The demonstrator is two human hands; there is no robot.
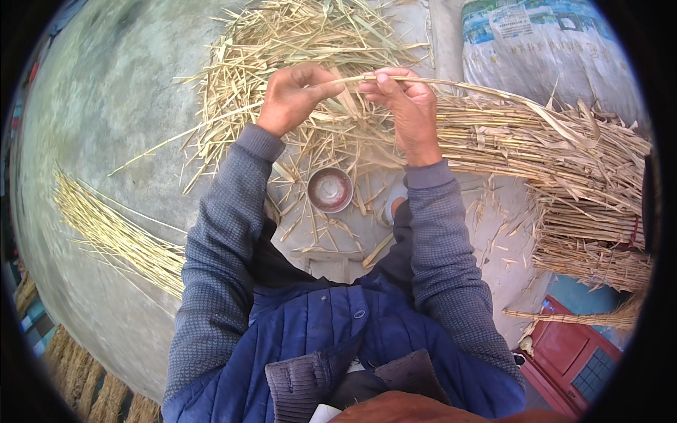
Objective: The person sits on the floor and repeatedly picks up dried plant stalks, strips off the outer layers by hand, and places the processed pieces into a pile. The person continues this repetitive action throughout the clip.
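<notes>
A single stalk [423,82] is held between the hands above a heap of husk scraps [310,42], with a small bowl [329,189] on the ground below them, stripped stalks [113,236] laid at the left, an unstripped bundle [564,162] at the right and a sack [543,42] behind it.

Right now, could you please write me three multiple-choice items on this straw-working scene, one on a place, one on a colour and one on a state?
1. Where does the small round bowl lie?
A. On the ground between the forearms
B. On top of the printed sack
C. Beside the red door

2. What colour are the sleeves?
A. Red
B. Grey
C. White

3. How is the straw stalk held?
A. By the left hand alone
B. Lying loose, untouched
C. Pinched by both hands

Answers:
1 A: the bowl sits on the ground among straw scraps, below the hands.
2 B: both knitted sleeves are grey.
3 C: the left hand and right hand both grip the stalk.
</notes>
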